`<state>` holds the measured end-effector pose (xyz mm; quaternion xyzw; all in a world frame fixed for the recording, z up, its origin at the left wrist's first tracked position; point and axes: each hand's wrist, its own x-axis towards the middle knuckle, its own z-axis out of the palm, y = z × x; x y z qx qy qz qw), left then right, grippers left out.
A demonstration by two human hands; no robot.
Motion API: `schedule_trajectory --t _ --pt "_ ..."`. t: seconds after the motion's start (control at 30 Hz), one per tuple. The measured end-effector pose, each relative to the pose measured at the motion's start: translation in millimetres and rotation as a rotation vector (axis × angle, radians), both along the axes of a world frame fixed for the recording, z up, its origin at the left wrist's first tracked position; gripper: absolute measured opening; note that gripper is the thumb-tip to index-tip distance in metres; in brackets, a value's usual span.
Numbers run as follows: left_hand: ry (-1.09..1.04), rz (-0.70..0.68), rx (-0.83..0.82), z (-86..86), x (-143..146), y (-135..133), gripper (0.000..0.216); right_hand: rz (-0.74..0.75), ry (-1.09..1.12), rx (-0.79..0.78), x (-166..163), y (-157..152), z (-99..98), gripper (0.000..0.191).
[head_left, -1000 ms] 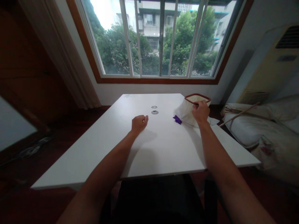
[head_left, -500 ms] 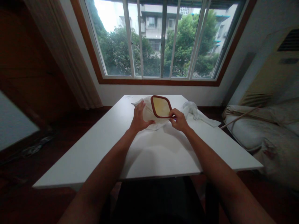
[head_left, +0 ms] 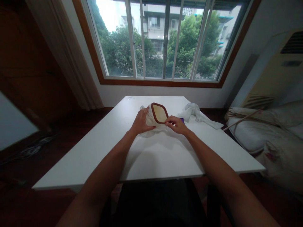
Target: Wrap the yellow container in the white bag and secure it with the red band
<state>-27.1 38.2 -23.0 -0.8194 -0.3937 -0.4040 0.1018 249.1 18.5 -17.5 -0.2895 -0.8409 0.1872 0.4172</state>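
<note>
A hand mirror (head_left: 159, 113) with a reddish-brown rounded frame and a yellowish face stands tilted above the table (head_left: 104, 138). My right hand (head_left: 175, 125) pinches it at the lower right corner; any handle is hidden by the fingers. Behind the mirror, a thin white bag (head_left: 149, 121) bunches up on its left side. My left hand (head_left: 141, 121) grips this bag, thumb below and fingers above, close to the mirror's left edge. A small purple thing (head_left: 182, 120) shows just past my right hand, too little visible to name.
Another crumpled white bag (head_left: 193, 112) lies on the table's right side. To the right of the table are large covered bundles (head_left: 251, 129) with a thin stick (head_left: 243, 118) across them. A window (head_left: 163, 41) is beyond the table's far edge.
The mirror has moved down and slightly left, closer to my left hand, with the bag now gathered around its left side. My right hand has shifted left with it.
</note>
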Motion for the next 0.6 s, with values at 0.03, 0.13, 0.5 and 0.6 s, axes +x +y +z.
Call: schedule_trajectory --t 0.03,0.13,0.5,0.6 --pt "0.005 0.012 -0.004 0.6 1 -1 0.121 0.005 -0.019 0.0 0 1 -0.4 0.03" --pt "0.02 0.041 -0.021 2.2 2 -2 0.118 0.024 -0.07 -0.026 0 2 -1.8 0.029" --pt "-0.052 0.02 -0.037 -2.0 2 2 0.122 -0.157 0.083 0.171 -4 -6 11.0 0.028" --pt "-0.072 0.036 -0.066 -3.3 0 3 0.124 -0.304 0.36 0.107 9 0 17.0 0.033"
